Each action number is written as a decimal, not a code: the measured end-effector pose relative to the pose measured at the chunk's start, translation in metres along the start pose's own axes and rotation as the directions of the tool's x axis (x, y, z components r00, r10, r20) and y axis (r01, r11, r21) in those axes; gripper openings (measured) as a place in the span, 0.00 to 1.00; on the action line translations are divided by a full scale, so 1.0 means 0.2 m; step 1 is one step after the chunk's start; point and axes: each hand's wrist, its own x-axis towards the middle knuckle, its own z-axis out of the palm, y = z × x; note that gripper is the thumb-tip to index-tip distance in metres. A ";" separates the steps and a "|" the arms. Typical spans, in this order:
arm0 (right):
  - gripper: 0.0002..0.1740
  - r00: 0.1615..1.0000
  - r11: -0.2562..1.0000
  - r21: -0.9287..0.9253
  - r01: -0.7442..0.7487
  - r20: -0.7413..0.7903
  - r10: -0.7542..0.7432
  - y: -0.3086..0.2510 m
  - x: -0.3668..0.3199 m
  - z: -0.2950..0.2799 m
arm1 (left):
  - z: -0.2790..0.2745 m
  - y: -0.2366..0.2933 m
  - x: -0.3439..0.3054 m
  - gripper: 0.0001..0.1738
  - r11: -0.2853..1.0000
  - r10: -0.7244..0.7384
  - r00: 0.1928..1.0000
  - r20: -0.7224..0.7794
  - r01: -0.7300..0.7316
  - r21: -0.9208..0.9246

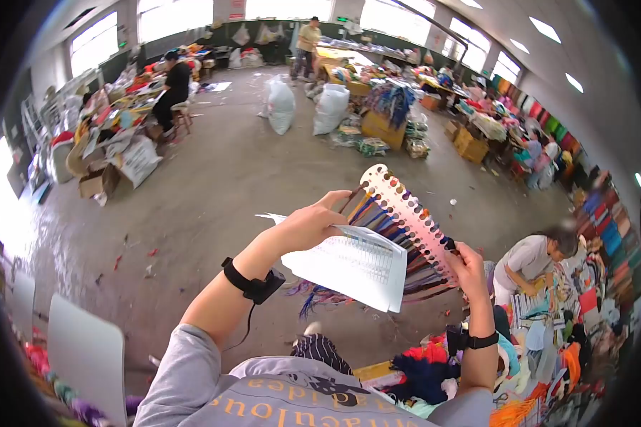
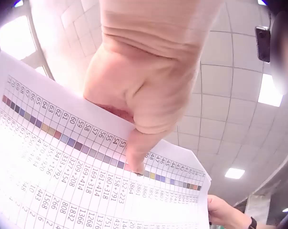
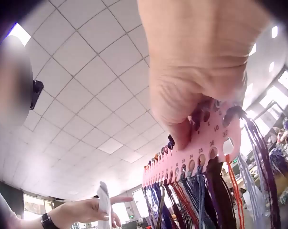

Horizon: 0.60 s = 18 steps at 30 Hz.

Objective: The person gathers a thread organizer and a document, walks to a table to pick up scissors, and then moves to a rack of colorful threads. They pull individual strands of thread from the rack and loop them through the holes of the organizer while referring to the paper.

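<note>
Pink punched thread card (image 1: 413, 206), floss skeins (image 1: 377, 217) hanging from its holes, raised before me; my right hand (image 1: 468, 265) pinches its lower end. Printed colour chart (image 1: 360, 267) gripped at its upper edge by my left hand (image 1: 312, 224), thumb on the swatch row; sheet overlaps the card.

Open air on the left, over bare grey concrete floor (image 1: 214, 178). Blocked at centre by white printed paper sheet (image 1: 363, 270) and pink perforated thread card (image 1: 400, 201); low right, heaps of coloured yarn (image 1: 424, 373).
</note>
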 end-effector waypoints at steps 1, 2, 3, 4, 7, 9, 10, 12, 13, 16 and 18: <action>0.09 0.999 0.999 -0.002 0.035 -0.017 -0.035 0.06 0.11 0.01 | 0.02 -0.10 0.14 0.11 0.998 0.046 0.999 -0.023 -0.047 -0.035; 0.10 0.997 0.997 -0.006 0.072 -0.029 -0.072 0.13 0.19 0.01 | 0.06 -0.18 0.26 0.11 0.997 0.057 0.998 -0.010 -0.057 -0.043; 0.10 0.997 0.998 -0.010 0.062 -0.041 -0.063 0.23 0.31 0.01 | 0.05 -0.28 0.42 0.12 0.989 0.094 0.995 0.027 -0.090 -0.119; 0.10 0.998 0.999 0.028 0.046 -0.053 -0.045 0.34 0.48 0.01 | 0.04 -0.39 0.60 0.13 0.974 0.133 0.989 0.061 -0.119 -0.191; 0.09 0.995 0.997 0.080 -0.023 -0.094 0.031 0.52 0.82 -0.03 | 0.14 -0.54 1.01 0.16 0.857 0.381 0.919 0.095 -0.313 -0.408; 0.08 0.994 0.990 0.135 0.046 -0.100 -0.032 0.71 1.08 -0.03 | 0.22 -0.64 1.29 0.16 0.849 0.413 0.891 0.186 -0.303 -0.433; 0.09 0.997 0.986 0.161 0.041 -0.065 -0.031 0.71 1.20 -0.06 | 0.25 -0.68 1.42 0.16 0.853 0.367 0.890 0.272 -0.206 -0.479; 0.09 0.992 0.983 0.171 0.065 -0.114 -0.046 0.68 1.43 -0.07 | 0.32 -0.75 1.67 0.16 0.845 0.363 0.868 0.338 -0.155 -0.511; 0.09 0.991 0.982 0.158 0.100 -0.102 -0.084 0.64 1.45 -0.11 | 0.35 -0.72 1.72 0.16 0.836 0.388 0.848 0.360 -0.160 -0.524; 0.09 0.977 0.911 0.394 -0.123 -0.111 0.180 0.85 1.75 -0.14 | 0.47 -0.91 2.04 0.16 0.857 0.240 0.906 0.348 -0.029 -0.514; 0.09 0.962 0.929 0.358 -0.099 -0.203 0.180 1.05 1.90 -0.25 | 0.46 -1.03 2.27 0.15 0.873 0.236 0.894 0.380 -0.023 -0.488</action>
